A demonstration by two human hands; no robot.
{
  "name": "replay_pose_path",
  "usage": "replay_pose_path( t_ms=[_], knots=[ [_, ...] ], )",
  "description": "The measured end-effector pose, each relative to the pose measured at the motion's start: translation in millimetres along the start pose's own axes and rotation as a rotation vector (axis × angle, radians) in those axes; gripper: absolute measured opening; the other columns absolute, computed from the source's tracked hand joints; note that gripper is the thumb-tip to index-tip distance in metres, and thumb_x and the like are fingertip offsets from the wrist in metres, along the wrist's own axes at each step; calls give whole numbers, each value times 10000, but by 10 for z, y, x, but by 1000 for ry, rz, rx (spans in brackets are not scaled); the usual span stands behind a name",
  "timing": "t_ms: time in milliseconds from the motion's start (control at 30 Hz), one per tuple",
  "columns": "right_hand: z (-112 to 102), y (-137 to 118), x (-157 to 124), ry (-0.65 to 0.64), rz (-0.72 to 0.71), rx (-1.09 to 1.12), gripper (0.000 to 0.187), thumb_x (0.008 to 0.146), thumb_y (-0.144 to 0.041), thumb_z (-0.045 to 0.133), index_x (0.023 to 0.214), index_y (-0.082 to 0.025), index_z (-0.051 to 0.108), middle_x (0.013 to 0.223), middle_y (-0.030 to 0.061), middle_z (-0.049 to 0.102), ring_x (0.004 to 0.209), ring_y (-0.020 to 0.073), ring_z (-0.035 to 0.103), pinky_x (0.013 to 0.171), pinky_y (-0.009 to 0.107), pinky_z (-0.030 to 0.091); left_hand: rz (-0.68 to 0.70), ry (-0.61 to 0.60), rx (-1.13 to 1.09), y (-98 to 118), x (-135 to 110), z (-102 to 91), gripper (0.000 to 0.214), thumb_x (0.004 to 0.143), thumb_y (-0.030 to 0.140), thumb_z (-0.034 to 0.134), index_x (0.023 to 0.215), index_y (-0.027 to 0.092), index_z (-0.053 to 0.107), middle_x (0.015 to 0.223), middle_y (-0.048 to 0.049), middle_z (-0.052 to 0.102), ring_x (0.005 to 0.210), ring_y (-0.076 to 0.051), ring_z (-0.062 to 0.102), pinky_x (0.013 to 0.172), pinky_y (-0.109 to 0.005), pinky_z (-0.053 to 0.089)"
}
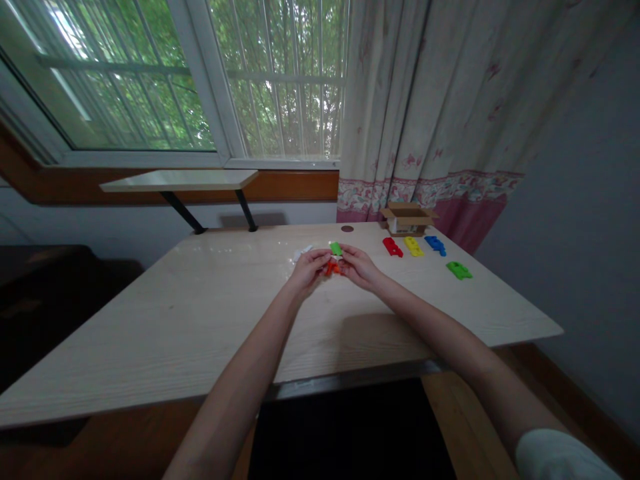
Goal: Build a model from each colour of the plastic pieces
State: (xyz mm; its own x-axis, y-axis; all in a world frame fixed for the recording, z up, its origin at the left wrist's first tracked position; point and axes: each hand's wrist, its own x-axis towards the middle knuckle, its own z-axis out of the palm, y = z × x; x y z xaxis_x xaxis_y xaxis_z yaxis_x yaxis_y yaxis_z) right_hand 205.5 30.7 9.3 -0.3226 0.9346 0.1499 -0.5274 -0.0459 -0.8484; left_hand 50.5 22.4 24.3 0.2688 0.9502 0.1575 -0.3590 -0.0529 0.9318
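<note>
Over the middle of the table, my left hand (312,266) and my right hand (359,265) are close together. Between their fingertips they hold a small plastic toy piece (335,249), bright green at the top, with white and orange-red parts below it. Its exact kind is too small to make out, and fingers cover its sides. Just behind my left hand lies something whitish and shiny (302,253), perhaps clear wrapping. Off to the right of my right hand lie flat plastic pieces: red (393,247), yellow (413,246), blue (435,245) and green (459,270).
An open cardboard box (409,219) stands at the back right, against the curtain (395,120). On the back left, a raised shelf (185,180) stands on black legs. A round brown disc (347,229) sits near the back edge of the wooden table (210,313).
</note>
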Motion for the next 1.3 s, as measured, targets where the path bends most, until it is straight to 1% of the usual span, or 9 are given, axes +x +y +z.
replay_pose_path(
  t_ms=[133,333,467,533,600,700,1000,1133,1300],
  knots=[
    [13,-10,-16,-25,17,6,340,649,-273,751,962,-223,628,877,6,660,691,106,588,640,256,493,-8,-8,-26,17,-14,25,331,527,335,787,750,118,672,579,-11,595,417,-40,384,418,-201,249],
    [29,-28,-23,-30,8,12,344,624,-282,769,938,-216,649,853,-1,665,616,83,554,590,233,471,15,-5,-23,23,-13,28,318,539,332,783,723,109,651,581,-10,592,415,-37,400,408,-193,246],
    [34,-41,-21,1,-3,-13,335,608,-290,782,908,-204,660,791,-13,664,565,61,527,569,208,454,19,68,-43,10,12,3,361,495,349,803,713,120,627,572,-1,588,409,-41,419,389,-185,248],
    [34,-42,-18,19,-6,-18,338,596,-299,789,893,-197,663,749,-17,655,553,58,519,563,202,446,28,119,-67,11,19,-6,392,479,343,812,752,128,632,605,-2,606,404,-36,413,382,-182,250],
    [35,-43,-15,31,-3,-13,351,579,-315,796,879,-190,665,699,-26,635,539,56,508,560,199,440,43,137,-96,16,18,-11,413,498,332,806,826,136,647,660,-7,627,406,-25,403,381,-178,252],
    [42,-47,-14,54,-6,-14,351,561,-333,802,844,-179,662,641,-39,598,522,52,487,557,200,431,37,123,-106,26,11,-10,437,509,316,803,884,138,666,691,-14,635,418,-22,405,383,-176,262],
    [49,-39,-11,112,-11,-13,352,519,-381,812,716,-172,608,586,-45,559,520,59,476,527,200,389,-15,115,-48,15,11,-1,442,455,337,833,818,124,700,682,-48,653,454,-53,480,433,-200,345],
    [52,-32,-15,112,-20,-39,380,507,-414,813,682,-179,572,573,-52,546,516,60,476,512,198,377,-29,101,-39,-4,11,-7,443,482,360,822,831,116,700,684,-54,651,440,-45,453,416,-194,313],
    [65,-36,-29,101,-23,-62,381,537,-435,795,679,-179,551,572,-54,532,517,63,467,502,202,359,-24,69,-11,-10,9,-10,411,504,385,806,787,109,692,674,-56,648,432,-43,433,401,-191,273]
  ],
)
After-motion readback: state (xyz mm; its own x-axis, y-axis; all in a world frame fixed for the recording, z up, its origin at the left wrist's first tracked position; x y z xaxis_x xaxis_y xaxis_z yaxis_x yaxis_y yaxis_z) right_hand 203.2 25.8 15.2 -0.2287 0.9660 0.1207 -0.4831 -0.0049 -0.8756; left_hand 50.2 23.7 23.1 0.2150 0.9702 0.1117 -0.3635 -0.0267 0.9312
